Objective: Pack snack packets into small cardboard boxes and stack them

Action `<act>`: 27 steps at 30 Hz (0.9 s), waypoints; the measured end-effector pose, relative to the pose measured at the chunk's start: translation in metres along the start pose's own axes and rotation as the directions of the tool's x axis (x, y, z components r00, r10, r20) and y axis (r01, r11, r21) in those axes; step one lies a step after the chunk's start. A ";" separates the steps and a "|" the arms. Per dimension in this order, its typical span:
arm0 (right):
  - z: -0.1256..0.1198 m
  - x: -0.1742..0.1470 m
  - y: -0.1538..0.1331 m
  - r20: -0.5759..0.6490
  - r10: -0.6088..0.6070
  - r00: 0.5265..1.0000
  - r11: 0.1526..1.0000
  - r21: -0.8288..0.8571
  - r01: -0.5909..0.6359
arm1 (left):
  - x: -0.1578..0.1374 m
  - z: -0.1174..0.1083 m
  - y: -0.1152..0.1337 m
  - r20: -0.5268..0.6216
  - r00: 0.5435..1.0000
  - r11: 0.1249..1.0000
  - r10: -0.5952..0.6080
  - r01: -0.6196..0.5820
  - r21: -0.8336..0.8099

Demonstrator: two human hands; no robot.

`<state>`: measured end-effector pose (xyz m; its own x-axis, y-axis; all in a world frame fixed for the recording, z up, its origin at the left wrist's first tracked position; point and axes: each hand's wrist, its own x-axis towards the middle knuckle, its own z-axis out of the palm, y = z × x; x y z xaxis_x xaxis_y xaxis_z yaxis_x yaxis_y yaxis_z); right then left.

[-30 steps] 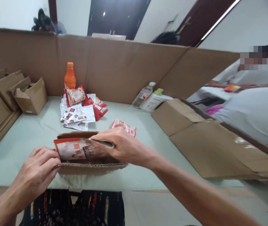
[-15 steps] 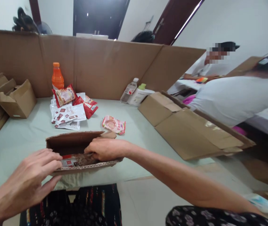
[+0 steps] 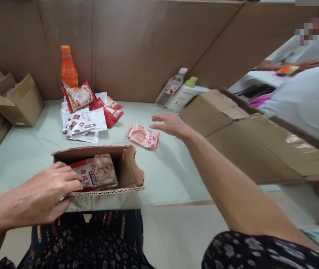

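Your left hand [image 3: 40, 194] is at the left end of the open box [image 3: 132, 173]. Its fingers are bent over the front left corner and the thumb lies lower, outside the front wall, so the cardboard is held between them. Whether those fingertips also press on the packet [image 3: 100, 173] inside cannot be told. That packet, red, white and brown, lies tilted in the box, toward the left, with bare cardboard to its right.

Your right hand [image 3: 169, 125] is open, fingers extended and slightly parted, with nothing in its hold. It is just beside the right end of the pink packet [image 3: 144, 137], apart from it as far as can be seen. The pink packet lies flat on the table [image 3: 173, 175], behind the box and to its right.

Behind the box, to the left, you have a heap: white pouches [image 3: 86, 123], red packets [image 3: 110, 114] and a red-and-cream packet [image 3: 79, 98] on top. The orange bottle [image 3: 69, 71] stands upright behind it. Farther right, a clear bottle [image 3: 173, 87] and a white bottle [image 3: 183, 98] lean by the cardboard wall [image 3: 148, 48]. A person in white [image 3: 307, 101] is at far right.
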<state>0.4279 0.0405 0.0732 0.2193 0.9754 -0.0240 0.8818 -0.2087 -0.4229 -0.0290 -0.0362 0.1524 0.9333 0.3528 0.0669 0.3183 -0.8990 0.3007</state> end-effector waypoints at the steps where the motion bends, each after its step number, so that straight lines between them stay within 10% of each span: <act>1: 0.013 0.011 0.011 0.030 0.046 0.999 0.999 -0.023 -0.045 | -0.001 -0.004 0.001 -0.001 1.000 1.000 -0.008 0.008 0.014; 9: 0.049 0.027 0.047 0.239 0.134 0.962 0.991 -0.042 -0.128 | 0.024 -0.030 -0.004 0.069 0.988 0.990 -0.138 0.140 -0.014; 16: 0.044 -0.010 0.046 0.240 0.088 0.967 0.996 -0.009 -0.089 | 0.066 -0.031 -0.029 0.445 0.881 0.953 -0.159 0.255 -0.164; 27: -0.008 -0.103 -0.004 -0.313 -0.099 0.944 0.942 0.276 0.190 | 0.049 -0.025 -0.014 0.442 0.883 0.946 -0.161 0.265 -0.185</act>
<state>0.4048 -0.0600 0.0847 0.2504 0.9195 0.3030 0.7572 0.0090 -0.6532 0.0084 0.0006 0.1755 0.8459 0.3415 -0.4097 0.5180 -0.7090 0.4786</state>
